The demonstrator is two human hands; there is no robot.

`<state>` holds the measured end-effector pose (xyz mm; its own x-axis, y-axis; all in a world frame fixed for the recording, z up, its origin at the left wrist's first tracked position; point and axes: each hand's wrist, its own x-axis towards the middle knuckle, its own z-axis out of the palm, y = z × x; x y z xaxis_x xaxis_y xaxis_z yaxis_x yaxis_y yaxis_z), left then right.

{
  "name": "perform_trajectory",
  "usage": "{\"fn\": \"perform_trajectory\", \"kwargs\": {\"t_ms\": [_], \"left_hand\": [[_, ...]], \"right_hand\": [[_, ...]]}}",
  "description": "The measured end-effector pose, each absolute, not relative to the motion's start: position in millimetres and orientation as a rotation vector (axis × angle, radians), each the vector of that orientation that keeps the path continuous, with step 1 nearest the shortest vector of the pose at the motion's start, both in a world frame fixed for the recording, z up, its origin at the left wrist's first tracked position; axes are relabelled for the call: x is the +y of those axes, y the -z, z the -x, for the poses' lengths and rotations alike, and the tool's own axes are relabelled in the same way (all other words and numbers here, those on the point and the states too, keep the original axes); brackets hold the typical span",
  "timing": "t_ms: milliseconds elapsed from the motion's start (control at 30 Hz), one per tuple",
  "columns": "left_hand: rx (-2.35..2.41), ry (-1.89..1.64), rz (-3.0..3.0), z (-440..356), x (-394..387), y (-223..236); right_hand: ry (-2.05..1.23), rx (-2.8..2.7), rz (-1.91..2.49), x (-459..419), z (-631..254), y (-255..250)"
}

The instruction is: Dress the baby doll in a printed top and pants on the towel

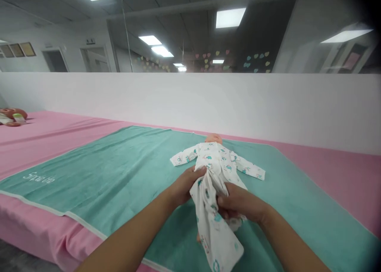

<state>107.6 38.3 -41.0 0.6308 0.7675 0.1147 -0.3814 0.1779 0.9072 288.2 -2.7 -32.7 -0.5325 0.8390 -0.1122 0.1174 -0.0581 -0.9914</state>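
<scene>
A baby doll (pixel 214 138) lies on its back, its head towards the wall. It wears a white long-sleeved baby top (pixel 210 158) with green prints, sleeves spread to both sides. Over its lower body I hold matching printed baby pants (pixel 218 236), bunched at the upper end and hanging towards me. My left hand (pixel 185 186) pinches their upper left edge near the top's hem. Closed around the folds on the right is my right hand (pixel 242 202), its fingertips partly hidden in the cloth. The doll's legs are mostly covered by the pants.
Under the doll a teal towel (pixel 119 169) with white edging lies over a pink sheet (pixel 56 133). At the far left are another doll (pixel 13 112) and a small green-and-white object (pixel 19 118). A low white wall (pixel 178 101) stands behind, with a mirror-like panel above it.
</scene>
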Motion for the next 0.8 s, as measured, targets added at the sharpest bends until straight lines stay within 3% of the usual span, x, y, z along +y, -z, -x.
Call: {"fn": "perform_trajectory", "kwargs": {"t_ms": [167, 367, 600, 800], "left_hand": [[0.428, -0.835, -1.126, -109, 39, 44], [0.520, -0.523, -1.425, -102, 42, 43], [0.462, -0.818, -1.183, -115, 39, 49], [0.372, -0.907, -0.989, -116, 40, 50]], "right_hand": [[-1.583, -1.459, 1.018, 2, -287, 47], [-1.551, -1.028, 0.900, 14, -288, 57], [-1.613, -1.007, 0.804, 12, -290, 58], [-1.663, -1.403, 0.802, 3, -292, 49]]}}
